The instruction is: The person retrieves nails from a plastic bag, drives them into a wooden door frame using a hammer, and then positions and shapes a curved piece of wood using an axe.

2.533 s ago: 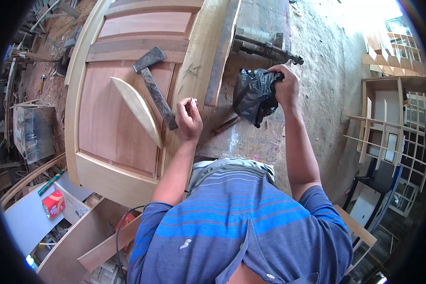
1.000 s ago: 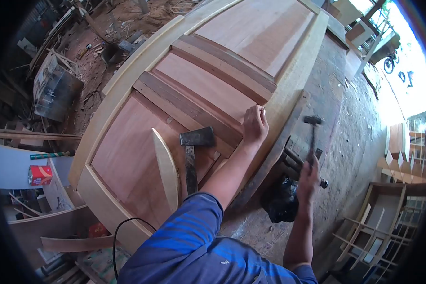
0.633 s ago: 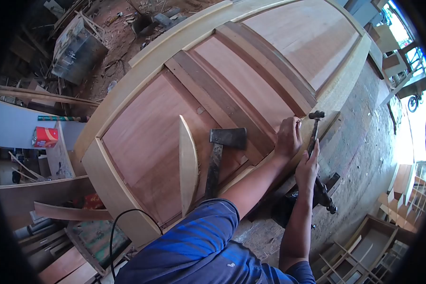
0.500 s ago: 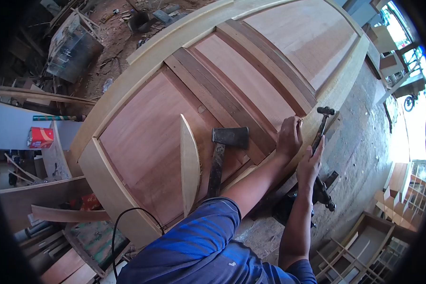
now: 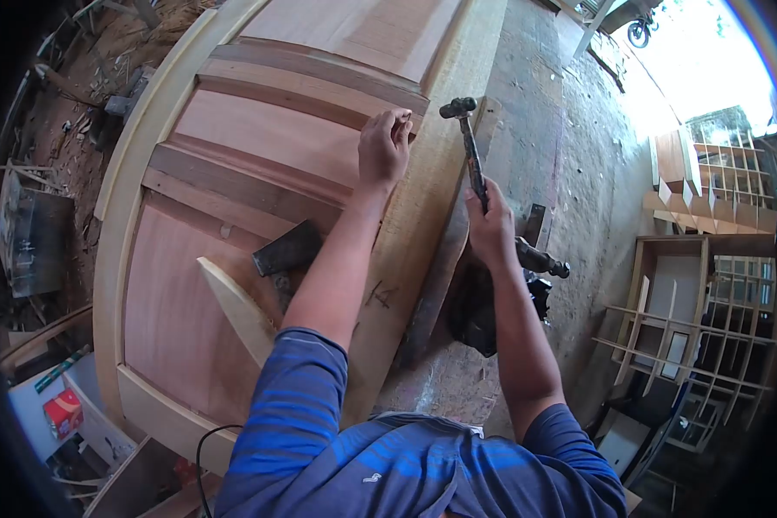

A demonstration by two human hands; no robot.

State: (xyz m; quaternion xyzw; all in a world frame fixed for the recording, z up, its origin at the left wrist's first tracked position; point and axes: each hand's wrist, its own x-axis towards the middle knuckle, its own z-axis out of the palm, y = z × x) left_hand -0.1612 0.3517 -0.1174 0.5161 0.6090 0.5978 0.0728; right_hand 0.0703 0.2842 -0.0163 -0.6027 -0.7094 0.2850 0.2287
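Note:
My left hand [image 5: 383, 154] is raised over the edge of a large wooden panelled door [image 5: 388, 250], close to the end of a dark cross rail [image 5: 311, 79]. Its fingertips are pinched together, and whatever they hold is too small to make out. In my right hand [image 5: 493, 226] is a hammer [image 5: 470, 145], gripped by the handle with its head up, beyond the door's right edge. An axe [image 5: 287, 248] lies on the lower panel, its handle partly hidden by my left forearm. Beside it rests a pale, curved piece of wood [image 5: 233, 304].
A dark metal vise [image 5: 540, 258] sits to the right, below my right hand. Wooden frames with lattice bars [image 5: 708, 246] stand farther right. At lower left are a red packet [image 5: 63, 412] and boards. A black cable [image 5: 201, 457] loops beside my left sleeve.
My view has swung to the right, so the door appears shifted left. My left hand has lifted off the door's edge with fingers pinched. The hammer stays in my right hand, now farther from the left.

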